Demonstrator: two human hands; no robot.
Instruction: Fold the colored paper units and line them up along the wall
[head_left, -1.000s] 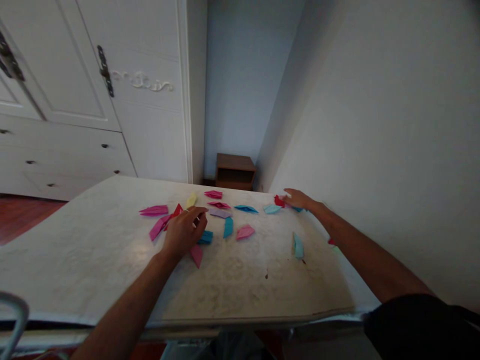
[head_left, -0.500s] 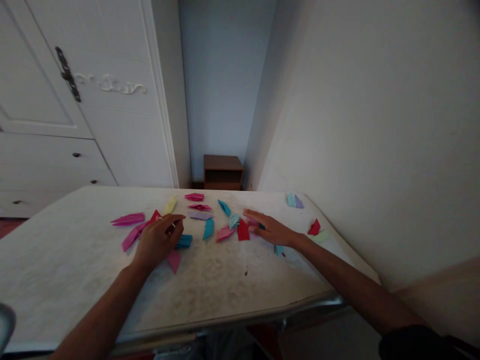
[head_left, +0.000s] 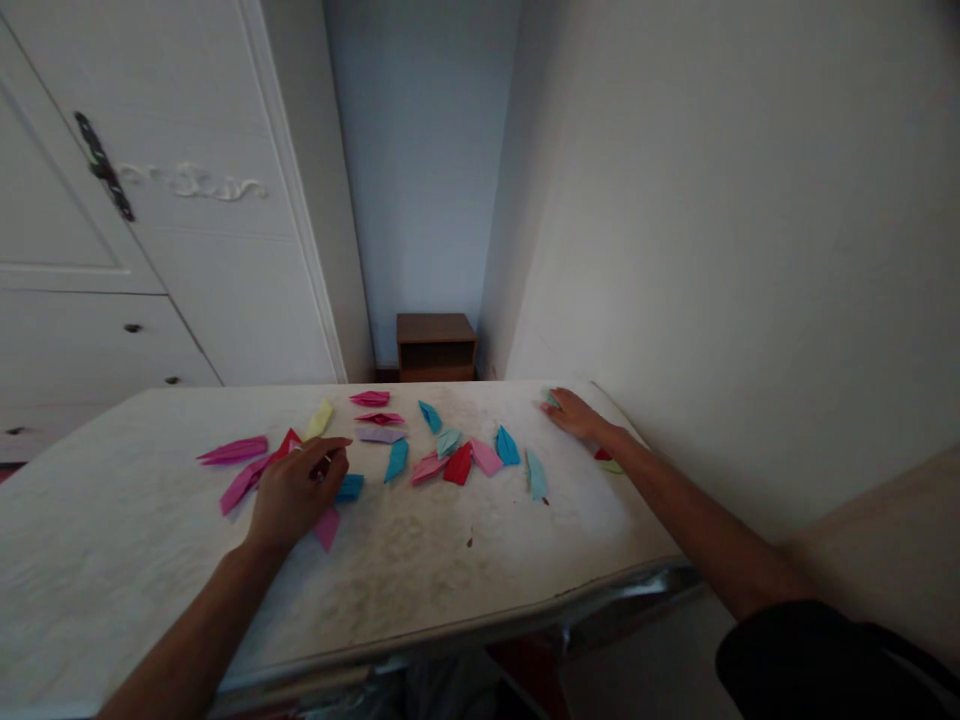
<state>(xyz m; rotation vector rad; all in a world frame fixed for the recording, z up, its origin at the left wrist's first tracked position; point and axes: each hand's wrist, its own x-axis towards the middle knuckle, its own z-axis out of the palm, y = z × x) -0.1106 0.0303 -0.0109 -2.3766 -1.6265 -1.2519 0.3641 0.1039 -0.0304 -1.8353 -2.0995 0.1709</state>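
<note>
Folded paper pieces in several colours lie across a pale tabletop. My left hand (head_left: 300, 490) rests low over the left cluster with its fingers loosely bent and nothing visible in them. Around it are magenta folded paper (head_left: 241, 488), red folded paper (head_left: 288, 443), a blue folded paper (head_left: 350, 488) and a pink folded paper (head_left: 327, 527), all partly covered. At the far right, my right hand (head_left: 574, 412) reaches with stretched fingers over a light-blue folded paper (head_left: 553, 399). Only a bit of that paper shows between the fingers; whether it is gripped is unclear.
Mid-table lie a red folded paper (head_left: 458, 464), a blue one (head_left: 507, 446) and a pale-blue one (head_left: 535, 474). A pale-green piece (head_left: 611, 466) sits under my right forearm. A wall (head_left: 675, 250) borders the right side; a white wardrobe (head_left: 202, 270) stands behind left.
My right hand has moved right and away from me, from the mid-table pieces to the far-right light-blue paper. My left hand stays over its cluster. The view has turned slightly right.
</note>
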